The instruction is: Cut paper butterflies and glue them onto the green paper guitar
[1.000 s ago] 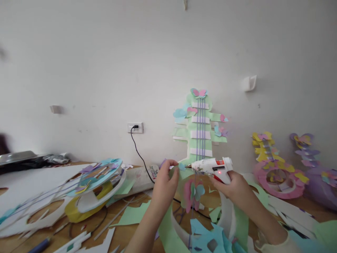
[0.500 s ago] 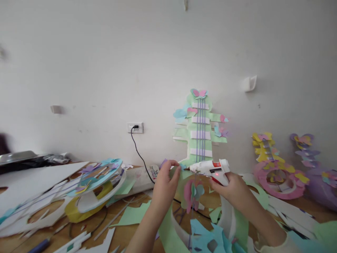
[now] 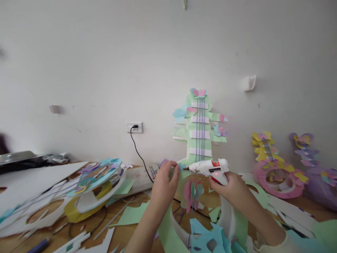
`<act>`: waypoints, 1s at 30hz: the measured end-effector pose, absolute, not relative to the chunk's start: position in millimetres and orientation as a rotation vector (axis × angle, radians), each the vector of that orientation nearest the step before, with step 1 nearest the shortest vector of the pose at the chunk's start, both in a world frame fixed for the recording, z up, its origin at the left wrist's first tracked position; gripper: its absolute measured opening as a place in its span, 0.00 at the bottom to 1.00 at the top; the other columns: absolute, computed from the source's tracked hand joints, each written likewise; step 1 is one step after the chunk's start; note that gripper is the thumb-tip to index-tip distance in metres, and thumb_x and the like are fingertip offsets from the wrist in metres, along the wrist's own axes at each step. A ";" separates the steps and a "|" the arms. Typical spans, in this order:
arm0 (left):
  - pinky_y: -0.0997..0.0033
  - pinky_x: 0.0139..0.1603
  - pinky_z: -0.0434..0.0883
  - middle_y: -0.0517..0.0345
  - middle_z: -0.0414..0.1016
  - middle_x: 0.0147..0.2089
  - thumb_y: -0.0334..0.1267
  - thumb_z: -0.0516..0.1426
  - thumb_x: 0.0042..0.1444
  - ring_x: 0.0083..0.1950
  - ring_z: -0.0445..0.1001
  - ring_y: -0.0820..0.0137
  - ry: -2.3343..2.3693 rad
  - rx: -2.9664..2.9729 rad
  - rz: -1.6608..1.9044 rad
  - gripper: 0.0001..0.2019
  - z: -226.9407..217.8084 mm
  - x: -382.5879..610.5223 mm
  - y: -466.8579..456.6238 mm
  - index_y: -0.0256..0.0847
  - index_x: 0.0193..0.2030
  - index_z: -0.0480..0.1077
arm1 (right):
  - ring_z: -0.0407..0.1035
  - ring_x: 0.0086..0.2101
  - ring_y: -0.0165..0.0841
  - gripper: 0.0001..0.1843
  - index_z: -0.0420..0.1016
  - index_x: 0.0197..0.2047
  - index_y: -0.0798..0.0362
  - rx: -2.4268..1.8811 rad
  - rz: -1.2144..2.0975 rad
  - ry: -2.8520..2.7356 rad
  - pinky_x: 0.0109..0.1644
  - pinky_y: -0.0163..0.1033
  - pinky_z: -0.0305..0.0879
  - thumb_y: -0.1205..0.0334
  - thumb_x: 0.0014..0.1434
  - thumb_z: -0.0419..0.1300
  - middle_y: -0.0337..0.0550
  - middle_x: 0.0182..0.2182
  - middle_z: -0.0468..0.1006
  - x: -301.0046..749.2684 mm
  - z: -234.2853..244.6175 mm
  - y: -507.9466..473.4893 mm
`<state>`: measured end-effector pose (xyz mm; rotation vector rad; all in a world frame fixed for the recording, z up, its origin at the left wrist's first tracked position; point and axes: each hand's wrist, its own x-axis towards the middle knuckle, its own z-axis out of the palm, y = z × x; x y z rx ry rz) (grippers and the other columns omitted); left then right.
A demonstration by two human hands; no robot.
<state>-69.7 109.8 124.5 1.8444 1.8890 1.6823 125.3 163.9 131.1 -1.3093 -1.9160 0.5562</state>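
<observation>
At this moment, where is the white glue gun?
In the head view, the white glue gun is right of centre, just below the green guitar neck. The right hand holds it, pointing toward the left hand.

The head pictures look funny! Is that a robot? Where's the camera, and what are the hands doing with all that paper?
No robot here: these are a person's own two bare hands. The camera is worn on the person's head, looking forward and down, so the arms reach in from the bottom.

The right hand holds a white glue gun, its nozzle pointing towards the left hand. That hand is by the green guitar, which looks made of paper. I can't tell whether its fingers are gripping anything.

On the brown table lie cut pieces, like this green paper. Over to the right are a pink guitar and a purple guitar.
</observation>
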 end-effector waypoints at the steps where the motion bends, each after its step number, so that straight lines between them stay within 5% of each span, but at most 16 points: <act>1: 0.65 0.40 0.66 0.56 0.72 0.34 0.38 0.49 0.59 0.38 0.71 0.63 1.883 1.837 1.686 0.08 124.4 -69.8 110.0 0.44 0.32 0.68 | 0.67 0.23 0.35 0.11 0.67 0.22 0.50 -1.311 0.565 -1.928 0.26 0.36 0.57 0.52 0.47 0.58 0.39 0.18 0.72 125.6 130.8 164.8; 30: 0.67 0.42 0.65 0.58 0.74 0.33 0.42 0.54 0.55 0.38 0.72 0.64 1.816 1.683 1.725 0.07 121.1 -74.4 114.5 0.43 0.29 0.68 | 0.67 0.24 0.35 0.11 0.66 0.23 0.50 -1.262 0.533 -1.928 0.28 0.36 0.57 0.53 0.49 0.55 0.39 0.19 0.71 125.1 132.8 159.9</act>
